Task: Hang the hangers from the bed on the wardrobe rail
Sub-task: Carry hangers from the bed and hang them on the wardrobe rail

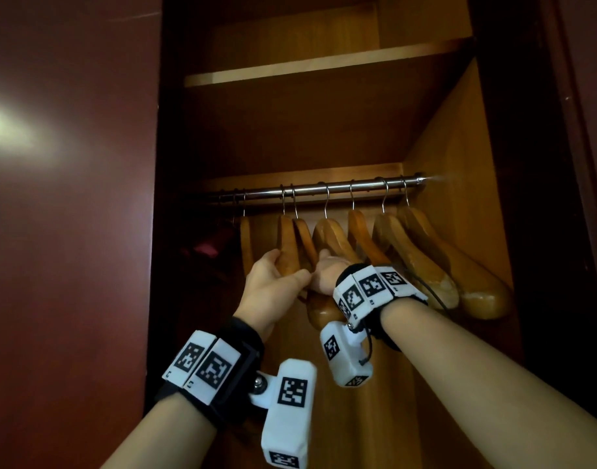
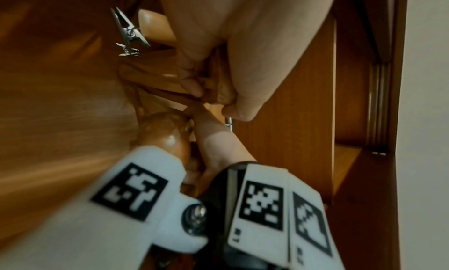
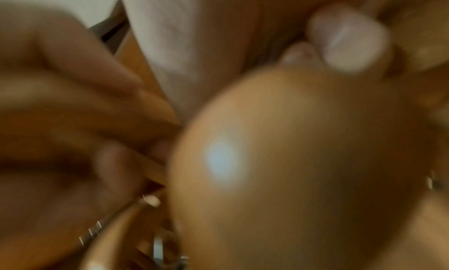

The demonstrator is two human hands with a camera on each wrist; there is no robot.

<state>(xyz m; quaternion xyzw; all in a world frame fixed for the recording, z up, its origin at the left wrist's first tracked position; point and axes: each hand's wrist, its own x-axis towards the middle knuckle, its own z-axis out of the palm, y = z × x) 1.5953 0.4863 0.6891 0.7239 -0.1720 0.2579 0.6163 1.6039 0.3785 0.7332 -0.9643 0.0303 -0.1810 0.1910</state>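
Left hand (image 1: 266, 282) clamps fingers and thumb on a hanger (image 1: 287, 245) hooked on the rail (image 1: 324, 190) at 12 o'clock; right hand (image 1: 324, 277) grips the neighbouring hanger (image 1: 331, 238) at 3 o'clock

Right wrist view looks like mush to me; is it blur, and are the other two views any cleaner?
Right wrist: heavily blurred, a rounded brown wooden hanger end fills it. Head: sharp on the shiny metal wardrobe rail, glare on the dark red door. Left wrist: metal clip crisp, foreground soft.

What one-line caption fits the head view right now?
Both hands, left hand and right hand, grip wooden hangers hooked on the wardrobe rail.
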